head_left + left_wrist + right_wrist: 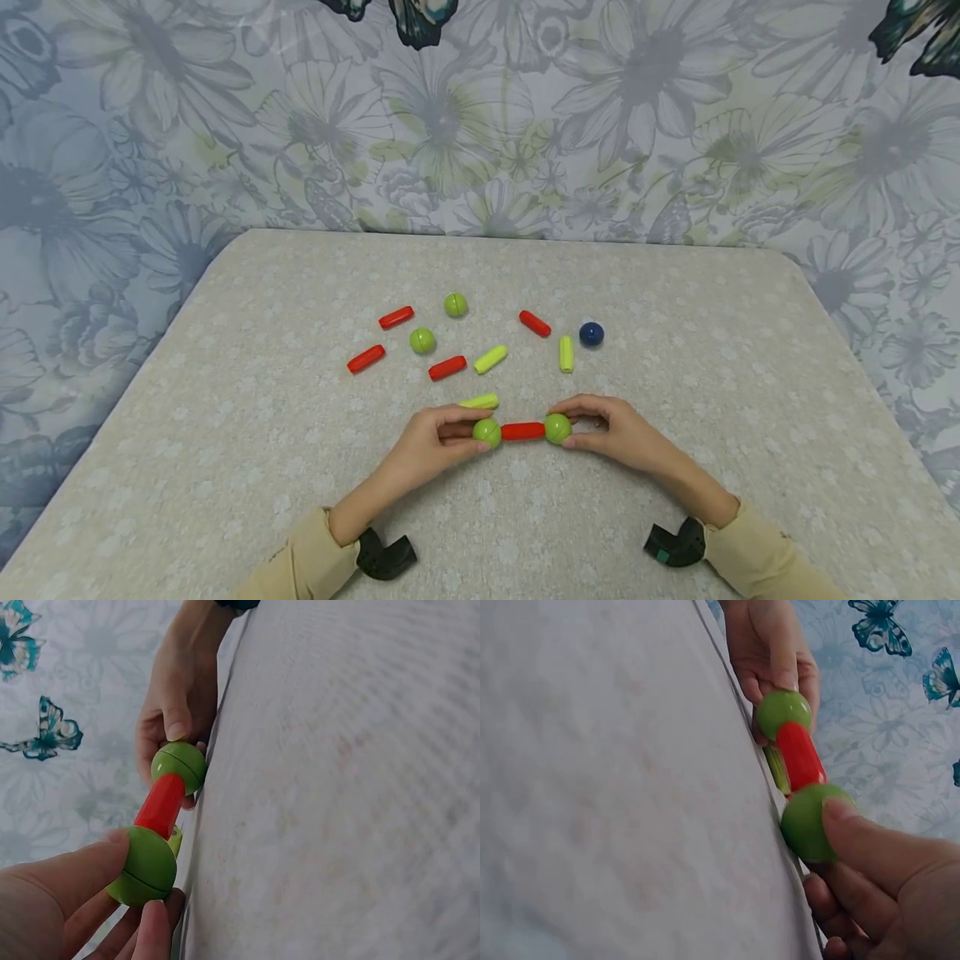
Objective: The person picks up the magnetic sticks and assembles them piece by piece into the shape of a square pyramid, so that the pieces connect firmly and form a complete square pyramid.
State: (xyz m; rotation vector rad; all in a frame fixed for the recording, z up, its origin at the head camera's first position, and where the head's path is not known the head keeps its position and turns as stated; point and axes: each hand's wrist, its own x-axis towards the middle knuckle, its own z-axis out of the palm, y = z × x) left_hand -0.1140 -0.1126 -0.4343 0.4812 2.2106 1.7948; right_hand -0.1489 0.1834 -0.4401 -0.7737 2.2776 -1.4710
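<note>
The left hand point(429, 439) pinched a green ball point(487, 432) between thumb and fingers; the right hand point(617, 431) pinched a second green ball point(557, 429) likewise. Between the hands, a red stick point(522, 432) met both balls in a row; whether its ends sat inside them could not be seen. Just beyond the left hand's fingers lay a yellow-green stick point(482, 401). Farther beyond the right hand, a dark blue ball point(592, 334) rested on the table point(225, 433).
</note>
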